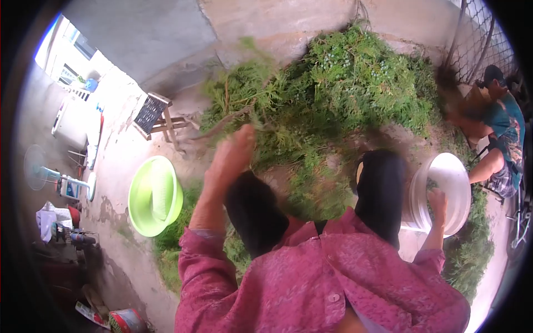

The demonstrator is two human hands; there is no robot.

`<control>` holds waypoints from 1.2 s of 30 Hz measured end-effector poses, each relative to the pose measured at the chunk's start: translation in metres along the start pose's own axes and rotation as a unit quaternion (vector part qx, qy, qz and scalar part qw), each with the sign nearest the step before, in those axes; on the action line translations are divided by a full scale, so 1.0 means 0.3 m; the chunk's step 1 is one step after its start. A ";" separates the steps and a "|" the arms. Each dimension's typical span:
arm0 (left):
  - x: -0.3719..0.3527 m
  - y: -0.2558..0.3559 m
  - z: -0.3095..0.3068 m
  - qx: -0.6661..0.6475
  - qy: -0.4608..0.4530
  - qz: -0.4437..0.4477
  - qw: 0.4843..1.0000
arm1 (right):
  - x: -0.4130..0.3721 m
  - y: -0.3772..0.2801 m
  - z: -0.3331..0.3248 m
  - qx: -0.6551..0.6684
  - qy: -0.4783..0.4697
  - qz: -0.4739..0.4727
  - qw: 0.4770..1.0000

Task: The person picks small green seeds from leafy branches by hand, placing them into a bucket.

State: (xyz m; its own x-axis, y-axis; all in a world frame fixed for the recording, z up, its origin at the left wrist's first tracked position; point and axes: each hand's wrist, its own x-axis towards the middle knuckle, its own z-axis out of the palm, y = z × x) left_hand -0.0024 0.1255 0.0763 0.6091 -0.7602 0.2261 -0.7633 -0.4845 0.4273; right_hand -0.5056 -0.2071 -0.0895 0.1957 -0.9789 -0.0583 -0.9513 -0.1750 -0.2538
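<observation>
My left hand (236, 149), smeared by motion, is raised in a closed grip at the near edge of a big heap of cut evergreen branches (361, 77). From its fist an evergreen branch (258, 114) with a blurred green tip reaches up and away. Over on the right, my right hand (437, 202) reaches inside a white bucket (458, 194), its fingers loosely apart against the inner wall. A little greenery shows near those fingertips. Small pale blue-green cones dot the heap.
A lime-green basin (155, 197) with a ribbed insert sits on the left. Behind it are a low wooden stool (161, 119) and a standing fan (55, 175). Another person (499, 133) sits at the right by a wire fence. Loose sprigs litter the concrete floor.
</observation>
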 end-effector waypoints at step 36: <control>-1.228 -0.609 -0.224 0.062 -0.201 -0.499 0.841 | 0.110 -0.352 -0.191 0.099 0.061 -0.116 0.986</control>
State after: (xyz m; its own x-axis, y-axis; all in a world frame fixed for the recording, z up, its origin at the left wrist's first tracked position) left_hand -0.0728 0.5231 -0.0262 0.8563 -0.0209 -0.5161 0.0528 -0.9904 0.1277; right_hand -0.4122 -0.2269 -0.0094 0.3616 -0.9223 0.1368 -0.8166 -0.3841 -0.4308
